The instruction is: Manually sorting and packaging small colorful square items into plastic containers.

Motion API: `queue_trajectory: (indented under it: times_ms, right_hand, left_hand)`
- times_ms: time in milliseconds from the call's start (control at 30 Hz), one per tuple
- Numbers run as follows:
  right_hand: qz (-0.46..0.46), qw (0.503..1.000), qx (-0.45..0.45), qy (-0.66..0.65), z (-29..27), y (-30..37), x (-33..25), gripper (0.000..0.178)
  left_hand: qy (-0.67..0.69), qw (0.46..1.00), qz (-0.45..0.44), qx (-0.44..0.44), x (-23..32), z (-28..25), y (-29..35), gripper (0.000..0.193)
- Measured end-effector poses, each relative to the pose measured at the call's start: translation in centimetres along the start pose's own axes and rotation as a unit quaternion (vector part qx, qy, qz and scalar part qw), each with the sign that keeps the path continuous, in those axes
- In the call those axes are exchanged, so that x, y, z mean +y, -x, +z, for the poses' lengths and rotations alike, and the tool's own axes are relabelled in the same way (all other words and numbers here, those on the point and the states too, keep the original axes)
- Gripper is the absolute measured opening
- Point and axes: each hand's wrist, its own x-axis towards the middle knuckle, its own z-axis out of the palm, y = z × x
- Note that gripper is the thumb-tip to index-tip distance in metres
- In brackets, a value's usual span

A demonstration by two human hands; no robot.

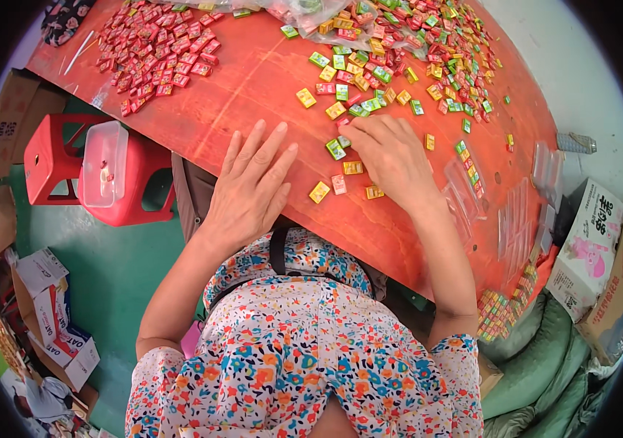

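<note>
Several small candy-sized boxes, red, yellow and green, lie loose on the orange-red table (253,87). My left hand (249,193) rests flat by the near edge, fingers spread, holding nothing. Bent and drawn together, the fingers of my right hand (392,155) have their tips at a small red box (343,123), partly covered by them. Close to that hand are a green box (335,149) and a yellow box (353,168). Between my hands lie another yellow box (319,192) and a pink box (338,184). One more yellow box (374,192) sits under my right wrist.
A pile of red boxes (162,51) is at the far left, a mixed heap (435,44) at the far right. Clear plastic trays (516,219) lie on the right, one holding a row of boxes (470,168). Red stools (133,182) with a clear tub (104,164) stand left.
</note>
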Motion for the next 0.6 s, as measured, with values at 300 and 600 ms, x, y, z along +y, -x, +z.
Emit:
queue_trajectory:
  times_ms: [300, 600]
  right_hand:
    - [0.231, 0.966, 0.095, 0.061, 0.3, 1.3, 0.9, 0.025]
    - [0.117, 0.990, 0.075, 0.002, 0.9, -0.8, 0.2, 0.020]
  left_hand:
    - [-0.055, 0.997, -0.060, 0.013, 1.6, 2.2, -3.4, 0.059]
    - [0.134, 0.989, 0.042, 0.054, 0.7, 1.0, -1.7, 0.056]
